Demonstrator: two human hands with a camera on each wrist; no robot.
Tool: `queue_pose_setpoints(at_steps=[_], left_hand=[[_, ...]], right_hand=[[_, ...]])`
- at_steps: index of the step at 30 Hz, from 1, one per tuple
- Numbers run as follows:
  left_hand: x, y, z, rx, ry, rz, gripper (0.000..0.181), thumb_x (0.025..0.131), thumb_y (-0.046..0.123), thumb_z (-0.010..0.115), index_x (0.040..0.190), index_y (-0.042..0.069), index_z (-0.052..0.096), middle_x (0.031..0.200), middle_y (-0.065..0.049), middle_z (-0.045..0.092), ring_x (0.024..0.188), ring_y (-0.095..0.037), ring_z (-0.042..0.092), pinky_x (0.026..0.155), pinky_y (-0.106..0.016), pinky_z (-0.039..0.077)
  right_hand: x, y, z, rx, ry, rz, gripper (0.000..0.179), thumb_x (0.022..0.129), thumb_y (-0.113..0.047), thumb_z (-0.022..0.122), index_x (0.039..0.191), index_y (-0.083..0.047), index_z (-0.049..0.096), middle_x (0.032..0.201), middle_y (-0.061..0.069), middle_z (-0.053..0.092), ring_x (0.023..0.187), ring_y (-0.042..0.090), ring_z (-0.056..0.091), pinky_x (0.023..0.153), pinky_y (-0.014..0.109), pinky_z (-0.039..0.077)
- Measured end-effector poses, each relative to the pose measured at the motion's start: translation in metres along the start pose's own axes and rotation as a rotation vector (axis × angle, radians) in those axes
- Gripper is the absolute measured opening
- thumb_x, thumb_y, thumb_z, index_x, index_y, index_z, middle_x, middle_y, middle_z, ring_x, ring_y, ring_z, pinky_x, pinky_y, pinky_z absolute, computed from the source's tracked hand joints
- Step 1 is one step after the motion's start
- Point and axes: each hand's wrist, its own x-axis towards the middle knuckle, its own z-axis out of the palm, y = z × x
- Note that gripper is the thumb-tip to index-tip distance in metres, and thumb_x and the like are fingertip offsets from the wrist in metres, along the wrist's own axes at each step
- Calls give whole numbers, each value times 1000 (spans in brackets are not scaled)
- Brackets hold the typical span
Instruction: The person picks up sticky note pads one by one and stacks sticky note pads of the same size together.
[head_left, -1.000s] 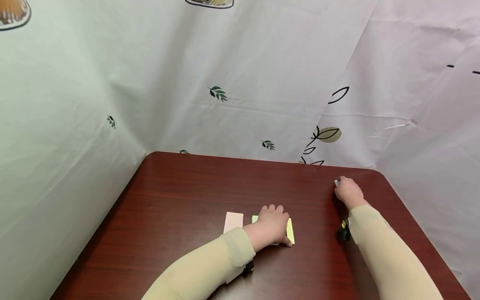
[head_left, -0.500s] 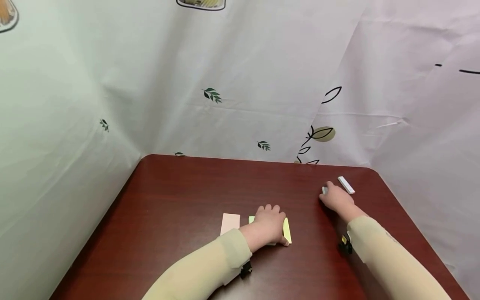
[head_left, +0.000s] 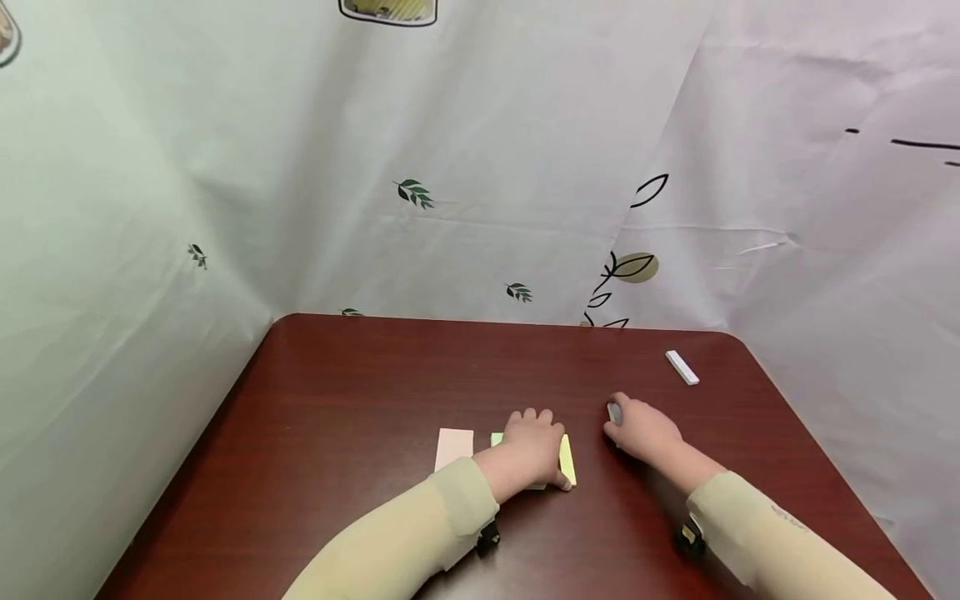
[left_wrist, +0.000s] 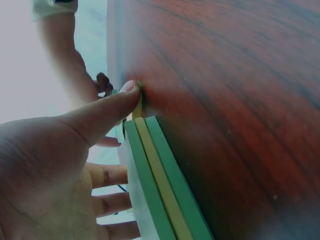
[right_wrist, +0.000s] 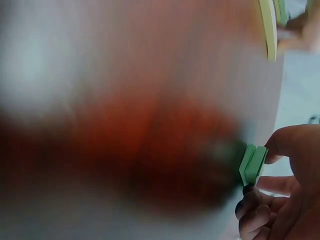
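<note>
My left hand [head_left: 528, 454] lies over a group of flat blocks mid-table, fingers stretched across and thumb at the near end of a yellow block [head_left: 567, 460]. Green block edges [left_wrist: 142, 165] with a yellow layer [left_wrist: 162, 182] between show beside those fingers, whose tips are hidden behind them. A pink block [head_left: 453, 448] lies flat to the left. To the right, my right hand [head_left: 645, 432] holds a small green block [right_wrist: 253, 165] between thumb and curled fingers; its face looks greyish in the head view.
A white bar-shaped block [head_left: 682, 367] lies near the far right corner of the dark red-brown table [head_left: 337, 400]. A pale patterned cloth [head_left: 465, 233] hangs behind the table and along its sides.
My right hand has moved left and nearer with the block, uncovering the white bar behind it. My left hand stays on its blocks. The head view has shifted slightly right.
</note>
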Motion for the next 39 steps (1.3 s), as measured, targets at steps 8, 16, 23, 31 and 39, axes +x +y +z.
queue_pose_setpoints(at_steps=[8, 16, 23, 31, 39], left_hand=[[-1, 0, -2, 2, -18, 8, 75, 66, 73, 77, 122, 25, 64, 116, 2, 55, 103, -20, 51, 89, -37, 41], [2, 2, -1, 20, -44, 4, 78, 68, 74, 74, 127, 25, 62, 124, 1, 54, 109, -21, 50, 92, -38, 41], [6, 5, -1, 18, -33, 7, 79, 67, 74, 75, 127, 25, 62, 123, 1, 54, 109, -20, 50, 92, -37, 42], [9, 5, -2, 4, -37, -6, 80, 67, 73, 75, 129, 25, 61, 125, 1, 54, 110, -21, 50, 92, -38, 43], [7, 3, -4, -2, -58, 0, 79, 69, 73, 75, 129, 23, 60, 124, 0, 53, 109, -22, 49, 92, -39, 42]], right_hand=[[-28, -26, 12, 17, 9, -39, 48, 81, -22, 68, 125, -5, 59, 85, 5, 64, 66, 19, 55, 59, 41, 46], [-42, -37, 16, 20, 19, -65, 46, 79, -23, 71, 121, -8, 60, 78, 3, 62, 64, 17, 54, 58, 40, 46], [-45, -38, 15, 6, 34, -74, 46, 80, -28, 74, 120, -7, 61, 83, 5, 63, 66, 17, 55, 60, 40, 48], [-41, -40, 8, -27, 27, -100, 48, 82, -33, 76, 116, -3, 59, 94, 10, 61, 72, 21, 57, 65, 43, 49], [-34, -42, 5, -9, -27, -126, 38, 86, -21, 74, 116, -3, 59, 92, 10, 63, 76, 21, 58, 68, 44, 49]])
